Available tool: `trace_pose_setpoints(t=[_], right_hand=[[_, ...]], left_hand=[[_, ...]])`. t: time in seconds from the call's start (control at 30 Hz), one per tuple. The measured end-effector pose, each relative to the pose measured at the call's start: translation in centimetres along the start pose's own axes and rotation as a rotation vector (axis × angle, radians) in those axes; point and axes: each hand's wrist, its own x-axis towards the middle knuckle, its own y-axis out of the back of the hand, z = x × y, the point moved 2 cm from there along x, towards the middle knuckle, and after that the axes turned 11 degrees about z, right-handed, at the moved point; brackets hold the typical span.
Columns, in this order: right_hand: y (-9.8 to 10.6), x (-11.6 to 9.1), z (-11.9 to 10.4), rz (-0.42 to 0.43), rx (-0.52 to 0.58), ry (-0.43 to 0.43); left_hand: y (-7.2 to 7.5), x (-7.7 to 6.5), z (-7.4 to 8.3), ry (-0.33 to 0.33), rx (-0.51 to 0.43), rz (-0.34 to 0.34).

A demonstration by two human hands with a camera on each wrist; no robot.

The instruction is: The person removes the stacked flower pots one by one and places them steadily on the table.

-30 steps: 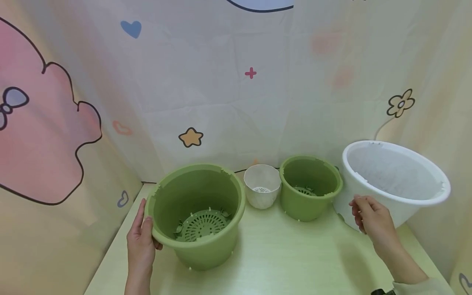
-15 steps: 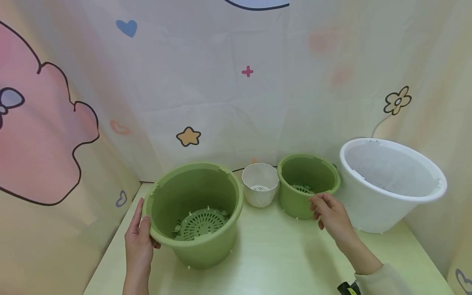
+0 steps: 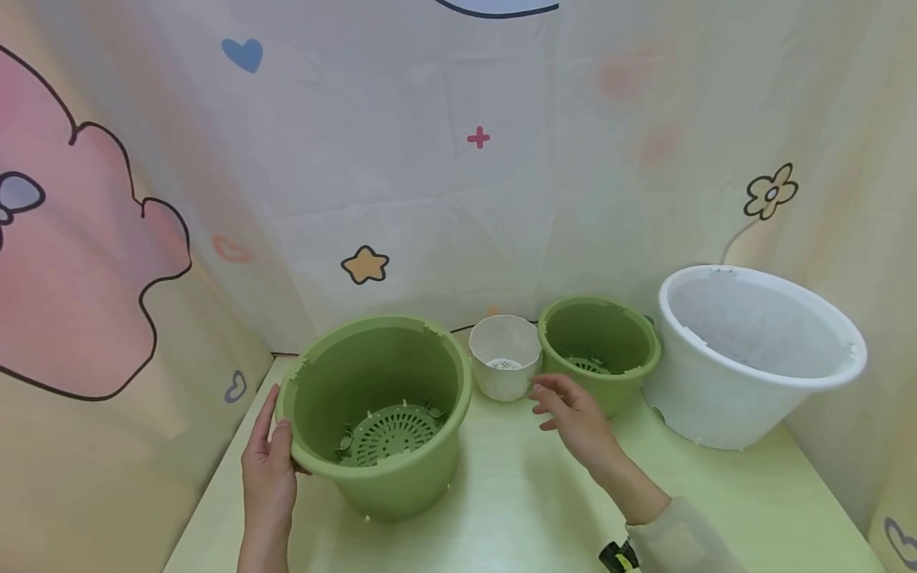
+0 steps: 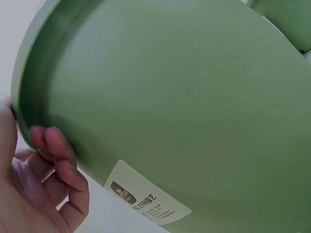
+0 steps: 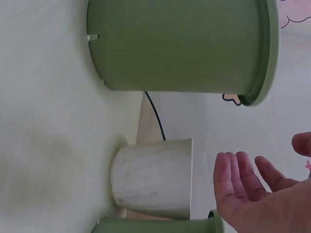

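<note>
A large green plant pot [image 3: 401, 485] with a slotted bottom stands at the left of the table. My left hand [image 3: 268, 473] grips its left rim; in the left wrist view, the fingers [image 4: 73, 187] curl under the rim beside a white label [image 4: 146, 194]. My right hand [image 3: 576, 418] hangs in the air, fingers spread and slightly bent, holding nothing. It is in front of a smaller green pot [image 3: 602, 312] and just right of a small white pot [image 3: 505, 382], overlapping the green one in the head view.
A big white pot [image 3: 723, 414] stands at the far right. The pale table [image 3: 494, 509] runs back to a curtain [image 3: 401, 159] printed with hearts, a star and a flower. A dark cord [image 5: 156, 116] shows behind the pots.
My right hand has moved left from the big white pot, past the smaller green pot, toward the small white pot. The left hand keeps its grip on the large green pot.
</note>
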Motion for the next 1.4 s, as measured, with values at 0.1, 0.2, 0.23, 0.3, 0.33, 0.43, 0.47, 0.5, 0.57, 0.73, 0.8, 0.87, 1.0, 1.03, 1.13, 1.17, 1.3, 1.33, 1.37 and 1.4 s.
trace_pose_setpoints(t=[0.1, 0.2, 0.23, 0.3, 0.33, 0.43, 0.47, 0.5, 0.57, 0.73, 0.8, 0.87, 1.0, 1.03, 1.13, 1.17, 1.3, 1.33, 1.37, 1.4], right_hand=[[-1.1, -0.1, -0.4, -0.018, 0.009, 0.018], [-2.2, -0.1, -0.9, -0.04, 0.023, 0.026], [-2.5, -0.2, -1.1, -0.05, 0.025, 0.027], [-3.3, -0.2, -1.5, -0.075, 0.028, 0.037], [-3.6, -0.2, -1.7, -0.09, 0.028, 0.045], [-4.6, -0.2, -2.2, -0.122, 0.034, 0.067], [-4.9, -0.2, -2.4, -0.13, 0.037, 0.071], [-5.1, -0.2, -2.5, -0.137, 0.042, 0.075], [-5.7, -0.1, -2.8, -0.147, 0.057, 0.075], [-7.0, 0.2, -3.3, -0.178, 0.09, 0.088], [-7.5, 0.3, -3.5, -0.182, 0.087, 0.098], [-8.0, 0.4, -3.7, -0.186, 0.077, 0.108], [-8.6, 0.5, -3.7, -0.187, 0.079, 0.115], [-8.7, 0.6, -3.7, -0.19, 0.085, 0.115], [-9.0, 0.7, -3.6, -0.193, 0.098, 0.112], [-9.0, 0.7, -3.5, -0.196, 0.1, 0.113], [-9.1, 0.7, -3.4, -0.211, 0.097, 0.13], [-9.1, 0.6, -3.3, -0.218, 0.096, 0.134], [-9.1, 0.6, -3.2, -0.223, 0.093, 0.137], [-9.1, 0.6, -3.2, -0.228, 0.089, 0.143]], left_hand=[[0.1, 0.1, 0.0, 0.015, 0.007, -0.004], [0.1, 0.1, -0.1, 0.019, 0.013, -0.006], [0.2, 0.2, -0.1, 0.019, 0.014, -0.004], [0.2, 0.2, -0.1, 0.018, 0.014, 0.001], [0.2, 0.2, -0.1, 0.017, 0.015, 0.002], [0.2, 0.2, -0.1, 0.019, 0.017, 0.006], [0.2, 0.2, -0.1, 0.019, 0.018, 0.006], [0.2, 0.2, -0.1, 0.02, 0.019, 0.004], [0.2, 0.2, -0.1, 0.021, 0.021, 0.003], [0.2, 0.2, -0.1, 0.022, 0.022, 0.006], [0.2, 0.1, 0.0, 0.019, 0.022, 0.007], [0.1, 0.1, 0.0, 0.018, 0.02, 0.006], [0.0, 0.0, 0.1, 0.016, 0.017, 0.001], [0.0, 0.0, 0.1, 0.016, 0.017, 0.001], [0.0, 0.0, 0.1, 0.015, 0.018, 0.001], [0.0, 0.0, 0.1, 0.013, 0.017, 0.001], [0.0, -0.1, 0.1, 0.01, 0.017, -0.002], [0.0, -0.1, 0.1, 0.01, 0.016, -0.002], [0.0, -0.1, 0.1, 0.011, 0.017, -0.002], [0.0, -0.1, 0.0, 0.013, 0.018, 0.0]])
